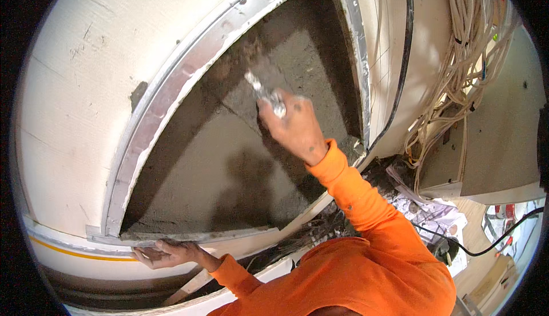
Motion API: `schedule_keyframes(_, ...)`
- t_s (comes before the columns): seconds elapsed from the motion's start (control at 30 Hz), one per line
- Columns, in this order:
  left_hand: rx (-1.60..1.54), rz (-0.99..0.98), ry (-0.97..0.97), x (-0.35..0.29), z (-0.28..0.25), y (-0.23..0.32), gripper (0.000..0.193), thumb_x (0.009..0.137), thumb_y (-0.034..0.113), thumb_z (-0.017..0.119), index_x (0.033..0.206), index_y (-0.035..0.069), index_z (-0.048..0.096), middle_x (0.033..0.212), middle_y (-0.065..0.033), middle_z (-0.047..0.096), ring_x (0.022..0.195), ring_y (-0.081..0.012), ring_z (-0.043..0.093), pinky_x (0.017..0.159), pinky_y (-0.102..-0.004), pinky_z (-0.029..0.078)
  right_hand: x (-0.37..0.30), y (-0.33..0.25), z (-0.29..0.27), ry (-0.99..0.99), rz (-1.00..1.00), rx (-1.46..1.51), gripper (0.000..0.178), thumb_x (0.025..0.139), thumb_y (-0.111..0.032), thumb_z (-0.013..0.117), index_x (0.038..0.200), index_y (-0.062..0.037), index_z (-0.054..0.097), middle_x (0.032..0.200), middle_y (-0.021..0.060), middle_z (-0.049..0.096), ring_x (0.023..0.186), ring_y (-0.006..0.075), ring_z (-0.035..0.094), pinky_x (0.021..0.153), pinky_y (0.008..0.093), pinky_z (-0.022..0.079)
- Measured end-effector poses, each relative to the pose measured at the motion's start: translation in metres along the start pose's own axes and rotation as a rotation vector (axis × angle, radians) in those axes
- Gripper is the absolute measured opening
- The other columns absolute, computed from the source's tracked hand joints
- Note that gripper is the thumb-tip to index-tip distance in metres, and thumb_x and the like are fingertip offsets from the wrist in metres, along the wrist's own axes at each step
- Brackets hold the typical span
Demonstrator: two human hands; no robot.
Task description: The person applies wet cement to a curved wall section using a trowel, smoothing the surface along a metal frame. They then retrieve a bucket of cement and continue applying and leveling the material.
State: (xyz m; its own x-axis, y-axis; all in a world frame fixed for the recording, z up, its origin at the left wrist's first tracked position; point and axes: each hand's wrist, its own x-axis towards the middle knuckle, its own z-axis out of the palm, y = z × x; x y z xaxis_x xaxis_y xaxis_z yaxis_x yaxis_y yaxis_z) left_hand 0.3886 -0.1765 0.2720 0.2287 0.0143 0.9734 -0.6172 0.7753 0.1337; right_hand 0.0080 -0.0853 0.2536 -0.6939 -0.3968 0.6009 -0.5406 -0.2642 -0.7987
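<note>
In front of me is a recessed panel of wet grey plaster (229, 162), edged by a pale metal frame (150, 102). My right hand (294, 124) is closed round a trowel (255, 83) at the upper middle of the panel. The trowel's blade is smeared by motion and hard to make out against the plaster. My left hand (171, 254) rests against the ledge (229, 237) along the panel's lower edge, its fingers stretched out to the left and nothing visible in it. Shadows of my body and arm fall across the plaster.
A thick black cable (408, 30) runs down the wall right of the frame. Beyond it hangs a tangled bundle of white wires (457, 87). Crumpled sheeting (434, 216) and another black cable (486, 253) lie lower right. A yellow line (86, 251) crosses the lower left.
</note>
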Motion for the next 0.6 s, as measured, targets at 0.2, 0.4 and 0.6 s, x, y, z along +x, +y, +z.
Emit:
schedule_keyframes(0.2, -0.043, -0.033, -0.010, 0.005, 0.014, 0.022, 0.063, 0.101, 0.036, 0.061, 0.145, -0.003, 0.036, 0.153, -0.0255, 0.036, 0.142, -0.0382, 0.039, 0.123, -0.0518, 0.028, 0.005, 0.034, -0.029, 0.089, 0.128, 0.000, 0.026, 0.093, -0.025, 0.067, 0.084, -0.0003, 0.067, 0.068, 0.0239, 0.065, 0.060, 0.0437, 0.064, 0.054, 0.0478, 0.049)
schedule_keyframes(0.4, -0.006, -0.035, -0.004, 0.002, 0.002, 0.006, 0.063, 0.100, 0.032, 0.061, 0.145, -0.004, 0.035, 0.154, -0.0266, 0.035, 0.145, -0.0387, 0.036, 0.124, -0.0509, 0.027, -0.057, 0.030, 0.018, 0.111, -0.080, -0.131, 0.028, 0.094, -0.026, 0.068, 0.084, -0.0003, 0.065, 0.065, 0.0235, 0.063, 0.057, 0.0422, 0.063, 0.054, 0.0488, 0.049)
schedule_keyframes(0.6, -0.079, -0.043, 0.031, 0.007, 0.011, 0.015, 0.073, 0.096, 0.040, 0.068, 0.143, -0.006, 0.037, 0.151, -0.0250, 0.040, 0.140, -0.0390, 0.041, 0.120, -0.0535, 0.032, -0.002, 0.004, -0.005, 0.088, 0.153, 0.066, 0.029, 0.094, -0.022, 0.068, 0.076, -0.0009, 0.062, 0.062, 0.0215, 0.062, 0.053, 0.0380, 0.063, 0.050, 0.0453, 0.048)
